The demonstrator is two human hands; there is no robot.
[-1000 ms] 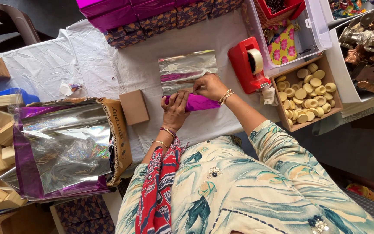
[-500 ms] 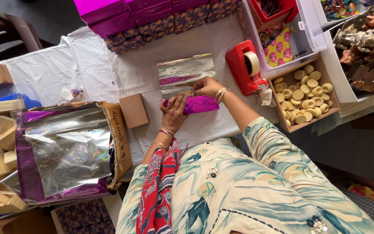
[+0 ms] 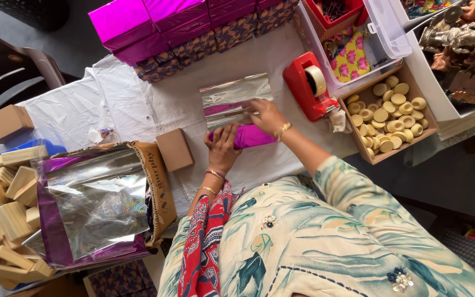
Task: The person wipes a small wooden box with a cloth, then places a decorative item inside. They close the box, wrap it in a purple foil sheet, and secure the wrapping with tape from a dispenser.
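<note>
A table under a creased white cloth [image 3: 83, 113] carries a row of magenta boxes [image 3: 155, 25], a small brown box [image 3: 175, 149], a red tape dispenser [image 3: 309, 85], a tray of pale round discs [image 3: 387, 113], foil sheets [image 3: 92, 201] and wooden blocks [image 3: 1, 214].
</note>
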